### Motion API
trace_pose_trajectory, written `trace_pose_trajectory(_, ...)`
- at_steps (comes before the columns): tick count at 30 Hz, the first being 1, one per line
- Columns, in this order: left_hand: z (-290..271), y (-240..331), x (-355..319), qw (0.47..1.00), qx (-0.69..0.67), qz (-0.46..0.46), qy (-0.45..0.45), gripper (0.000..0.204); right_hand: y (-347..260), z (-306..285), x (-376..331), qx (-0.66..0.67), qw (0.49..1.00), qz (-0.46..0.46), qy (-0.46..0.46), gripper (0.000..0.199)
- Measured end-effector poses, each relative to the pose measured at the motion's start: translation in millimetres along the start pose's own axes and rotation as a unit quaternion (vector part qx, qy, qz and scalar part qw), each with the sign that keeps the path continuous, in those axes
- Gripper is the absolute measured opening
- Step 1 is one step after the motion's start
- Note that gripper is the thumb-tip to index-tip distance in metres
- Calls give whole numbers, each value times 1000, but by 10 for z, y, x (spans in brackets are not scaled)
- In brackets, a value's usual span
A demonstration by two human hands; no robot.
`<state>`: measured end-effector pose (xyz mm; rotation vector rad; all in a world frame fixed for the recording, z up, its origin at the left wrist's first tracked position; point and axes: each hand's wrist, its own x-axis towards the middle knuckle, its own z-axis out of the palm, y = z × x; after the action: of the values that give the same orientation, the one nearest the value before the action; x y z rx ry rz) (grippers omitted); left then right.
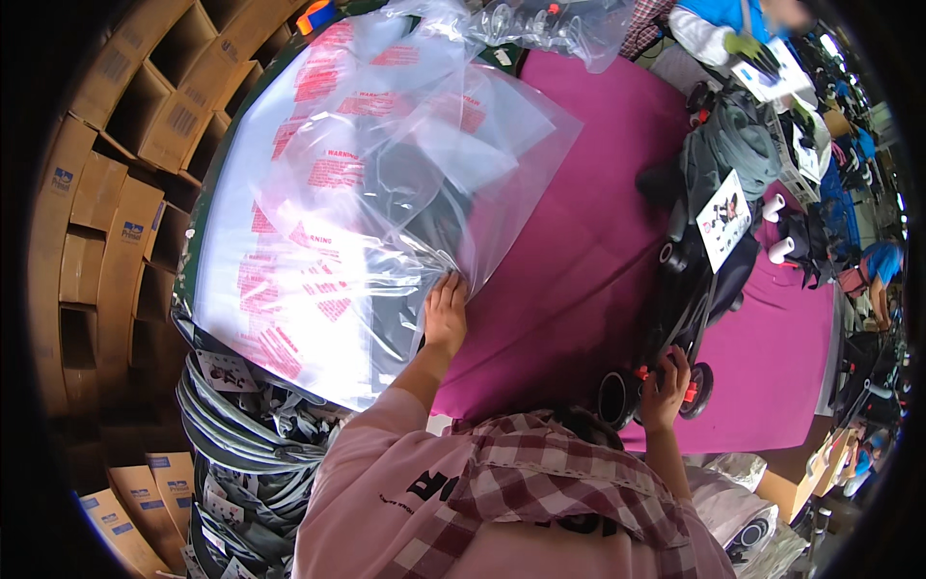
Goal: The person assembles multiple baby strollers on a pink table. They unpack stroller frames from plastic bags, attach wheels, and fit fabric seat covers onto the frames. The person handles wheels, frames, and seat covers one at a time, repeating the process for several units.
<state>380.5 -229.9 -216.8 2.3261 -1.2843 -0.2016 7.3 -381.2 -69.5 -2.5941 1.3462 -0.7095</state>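
Note:
My left hand (445, 314) is closed on the near right edge of a clear plastic bag (521, 125), which is crumpled and bunched at my fingertips. Beneath it lies a stack of clear bags with red printing (280, 280), spread over the left of the table. On the right, a folded black stroller (690, 299) lies with its wheels toward me. My right hand (666, 386) curls round the wheel end of its frame, between two black wheels and beside red parts. A printed picture card (723, 220) rests on the stroller. My right fingertips are partly hidden by the dark frame.
Magenta cloth (550, 232) covers the table. Open cardboard boxes (145, 106) are stacked along the left. Folded dark strollers (251, 415) stand by the near left edge. More wrapped parts (550, 29) lie at the far edge. A gloved co-worker's hand (752, 53) holds white paper at far right.

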Motion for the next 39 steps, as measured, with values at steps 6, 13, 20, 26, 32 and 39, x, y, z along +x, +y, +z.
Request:
trace_pose_trajectory(6,-22,284,0,984,-148,-86,55,17,-13,-325,1,90,996,2,0,17)
trace_pose_trajectory(13,-127,719,-1584,976,-118,-182,-37,19,-207,97,390,273,957,-49,-84,19)
trace_pose_trajectory(20,-800,256,-3351,915,143,-355,-127,44,-353,549,850,342,932,-110,-41,23)
trace_pose_trajectory(26,-481,1151,-1541,983,-130,-112,-67,51,-232,144,473,371,917,-117,-92,20)
trace_pose_trajectory(32,542,1314,-840,998,28,-51,15,53,214,-438,549,279,956,-55,-69,20)
trace_pose_trajectory(39,-148,1559,-946,975,-211,-71,29,15,607,-476,598,326,930,-31,-165,33)
